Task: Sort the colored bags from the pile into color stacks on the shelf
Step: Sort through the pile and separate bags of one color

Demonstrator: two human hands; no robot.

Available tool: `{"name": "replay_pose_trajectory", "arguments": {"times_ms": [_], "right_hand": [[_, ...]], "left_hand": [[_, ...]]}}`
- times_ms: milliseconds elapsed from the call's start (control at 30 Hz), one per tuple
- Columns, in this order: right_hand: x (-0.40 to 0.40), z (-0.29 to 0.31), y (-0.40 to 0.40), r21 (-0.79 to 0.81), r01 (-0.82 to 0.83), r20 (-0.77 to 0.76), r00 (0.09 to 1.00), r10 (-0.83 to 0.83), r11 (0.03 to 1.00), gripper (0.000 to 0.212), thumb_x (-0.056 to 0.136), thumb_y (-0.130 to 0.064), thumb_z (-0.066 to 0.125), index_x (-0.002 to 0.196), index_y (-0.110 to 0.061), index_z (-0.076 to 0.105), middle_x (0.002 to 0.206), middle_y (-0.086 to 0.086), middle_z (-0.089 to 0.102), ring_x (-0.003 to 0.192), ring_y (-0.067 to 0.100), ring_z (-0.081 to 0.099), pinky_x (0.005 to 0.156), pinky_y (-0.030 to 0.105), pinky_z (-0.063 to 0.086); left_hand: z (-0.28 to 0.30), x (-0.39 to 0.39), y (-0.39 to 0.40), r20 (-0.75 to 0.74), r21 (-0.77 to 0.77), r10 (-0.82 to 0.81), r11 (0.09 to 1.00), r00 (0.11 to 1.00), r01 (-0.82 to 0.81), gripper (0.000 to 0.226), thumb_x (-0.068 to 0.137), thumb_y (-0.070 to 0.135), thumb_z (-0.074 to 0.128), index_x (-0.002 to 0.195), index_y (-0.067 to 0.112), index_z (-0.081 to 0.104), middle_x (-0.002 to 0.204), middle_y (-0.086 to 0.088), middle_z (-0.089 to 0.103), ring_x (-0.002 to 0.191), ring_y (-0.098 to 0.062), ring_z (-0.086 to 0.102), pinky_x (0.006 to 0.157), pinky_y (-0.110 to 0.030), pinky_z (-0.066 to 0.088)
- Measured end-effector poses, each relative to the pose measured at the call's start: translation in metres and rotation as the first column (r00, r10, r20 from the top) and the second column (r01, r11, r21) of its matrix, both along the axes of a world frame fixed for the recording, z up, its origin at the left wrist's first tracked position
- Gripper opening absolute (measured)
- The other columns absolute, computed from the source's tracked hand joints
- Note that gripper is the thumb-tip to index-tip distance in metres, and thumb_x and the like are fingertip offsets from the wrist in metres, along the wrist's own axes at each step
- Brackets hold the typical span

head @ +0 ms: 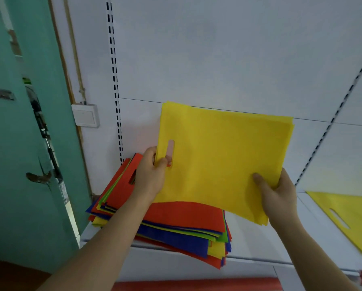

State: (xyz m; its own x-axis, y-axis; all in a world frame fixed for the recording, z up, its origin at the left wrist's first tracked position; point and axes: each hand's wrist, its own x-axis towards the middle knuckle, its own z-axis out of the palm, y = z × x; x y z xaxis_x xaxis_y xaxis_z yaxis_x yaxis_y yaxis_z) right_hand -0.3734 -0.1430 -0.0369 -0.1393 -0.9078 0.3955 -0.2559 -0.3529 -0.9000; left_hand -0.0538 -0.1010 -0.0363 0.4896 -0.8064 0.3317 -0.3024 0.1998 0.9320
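Both hands hold yellow bags (222,160) up above the pile (176,225).

Left hand (150,175) pinches the handle-slot edge, a finger showing through the slot; right hand (278,192) grips the lower right corner, thumb on top. Mixed pile lies on the shelf (260,248), red uppermost; another yellow bag (350,217) lies well to the right.

Yellow bag (222,160) held above mixed pile (176,227).
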Motion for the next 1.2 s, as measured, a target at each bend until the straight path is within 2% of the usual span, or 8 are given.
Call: {"name": "replay_pose_trajectory", "arguments": {"times_ms": [233, 400, 700, 767, 900, 1033, 1133, 1200], "right_hand": [[0.011, -0.030, -0.004, 0.183, -0.113, -0.044, 0.992, 0.122, 0.977, 0.038, 0.099, -0.018, 0.063, 0.114, -0.052, 0.057, 0.118, -0.013, 0.069, 0.105, 0.018, 0.065, 0.086, 0.048, 0.053], [0.005, -0.029, 0.001, 0.079, 0.050, -0.187, 0.982, -0.034, 0.996, 0.019, 0.092, -0.014, 0.059, 0.096, -0.031, 0.052, 0.079, 0.003, 0.057, 0.071, 0.026, 0.056, 0.056, 0.036, 0.040], [-0.058, -0.031, 0.048, -0.139, 0.346, -0.192, 0.910, -0.368, 0.928, 0.067, 0.099, -0.018, 0.064, 0.150, -0.049, 0.033, 0.110, -0.022, 0.053, 0.088, -0.007, 0.057, 0.059, 0.034, 0.047], [-0.085, -0.034, 0.059, -0.168, 0.395, -0.198, 0.884, -0.424, 0.903, 0.058, 0.098, -0.018, 0.066, 0.141, -0.047, 0.040, 0.112, -0.024, 0.054, 0.095, -0.005, 0.058, 0.062, 0.035, 0.046], [-0.150, -0.044, 0.079, -0.173, 0.509, -0.222, 0.814, -0.537, 0.843, 0.037, 0.096, -0.020, 0.069, 0.117, -0.043, 0.048, 0.107, -0.010, 0.060, 0.091, 0.012, 0.053, 0.074, 0.036, 0.042], [-0.219, -0.047, 0.098, -0.220, 0.530, -0.302, 0.761, -0.574, 0.819, 0.028, 0.097, -0.013, 0.066, 0.110, -0.037, 0.060, 0.117, -0.016, 0.055, 0.096, -0.001, 0.048, 0.080, 0.033, 0.040], [-0.280, -0.049, 0.110, -0.204, 0.547, -0.332, 0.741, -0.583, 0.812, 0.026, 0.099, -0.013, 0.063, 0.118, -0.031, 0.066, 0.123, -0.016, 0.054, 0.100, -0.003, 0.048, 0.086, 0.032, 0.042], [-0.323, -0.053, 0.117, -0.177, 0.552, -0.375, 0.728, -0.574, 0.815, 0.031, 0.100, -0.012, 0.059, 0.126, -0.027, 0.066, 0.124, -0.017, 0.050, 0.100, 0.000, 0.048, 0.087, 0.033, 0.044]], "left_hand": [[-0.017, 0.003, 0.008, 0.048, 0.060, -0.081, 0.995, 0.996, 0.078, 0.022, 0.114, 0.030, 0.040, 0.112, 0.032, 0.061, 0.110, 0.009, 0.069, 0.096, -0.018, 0.062, 0.077, -0.029, 0.044], [-0.013, -0.002, 0.005, 0.199, 0.050, -0.049, 0.998, 0.979, 0.040, 0.024, 0.115, 0.026, 0.035, 0.127, 0.018, 0.054, 0.115, -0.004, 0.065, 0.086, -0.020, 0.061, 0.074, -0.038, 0.048], [-0.014, -0.072, -0.005, 0.192, -0.039, -0.104, 0.993, 0.976, 0.114, 0.037, 0.114, 0.021, 0.038, 0.151, 0.026, 0.045, 0.117, 0.008, 0.065, 0.085, 0.000, 0.060, 0.068, -0.020, 0.043], [-0.015, -0.098, -0.007, 0.138, -0.091, -0.044, 0.994, 0.990, 0.057, 0.043, 0.111, 0.015, 0.047, 0.152, 0.028, 0.042, 0.132, 0.008, 0.062, 0.101, 0.008, 0.062, 0.077, -0.014, 0.047], [-0.022, -0.161, -0.011, 0.113, -0.086, -0.059, 0.994, 0.992, 0.069, 0.034, 0.106, 0.013, 0.055, 0.135, 0.029, 0.050, 0.115, 0.002, 0.065, 0.102, -0.017, 0.062, 0.083, -0.043, 0.053], [-0.028, -0.232, -0.019, 0.237, -0.075, -0.134, 0.985, 0.962, 0.156, 0.015, 0.104, 0.011, 0.055, 0.107, 0.024, 0.062, 0.104, 0.005, 0.070, 0.090, -0.017, 0.063, 0.071, -0.032, 0.044], [-0.031, -0.290, -0.023, 0.317, -0.013, -0.197, 0.977, 0.928, 0.212, 0.019, 0.107, 0.014, 0.052, 0.115, 0.024, 0.067, 0.118, 0.003, 0.069, 0.101, -0.012, 0.062, 0.075, -0.012, 0.039], [-0.035, -0.334, -0.022, 0.351, 0.045, -0.253, 0.966, 0.902, 0.254, 0.028, 0.106, 0.013, 0.050, 0.128, 0.021, 0.065, 0.132, 0.001, 0.065, 0.116, -0.017, 0.062, 0.085, -0.022, 0.042]]}}
